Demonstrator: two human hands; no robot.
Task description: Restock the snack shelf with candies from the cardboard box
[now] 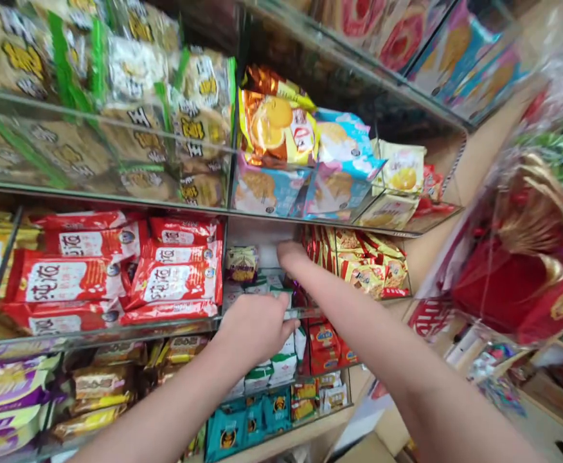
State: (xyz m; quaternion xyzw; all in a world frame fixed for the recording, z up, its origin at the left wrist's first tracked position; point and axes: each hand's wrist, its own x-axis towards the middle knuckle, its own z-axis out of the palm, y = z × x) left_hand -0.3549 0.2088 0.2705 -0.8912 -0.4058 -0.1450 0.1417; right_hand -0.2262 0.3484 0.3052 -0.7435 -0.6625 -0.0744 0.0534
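My left hand (257,325) is at the front edge of a small shelf compartment, its fingers curled in and mostly hidden. Small green-and-white packets (270,281) lie just behind it, but I cannot make out what the fingers hold. My right hand (291,256) reaches deeper into the same compartment, its fingers pointing down and blurred, so their grip does not show. A dark purple-and-yellow packet (241,263) stands at the compartment's left side. Below my left hand, more green-and-white packets (284,363) fill the lower compartment.
Red snack packets (175,273) fill the compartment on the left. Gold-and-red packets (373,263) stand to the right. A glass shelf above carries a yellow packet (279,128) and blue packets (342,148). Teal packets (250,421) sit lowest. A red wrapped bundle (498,289) hangs at right.
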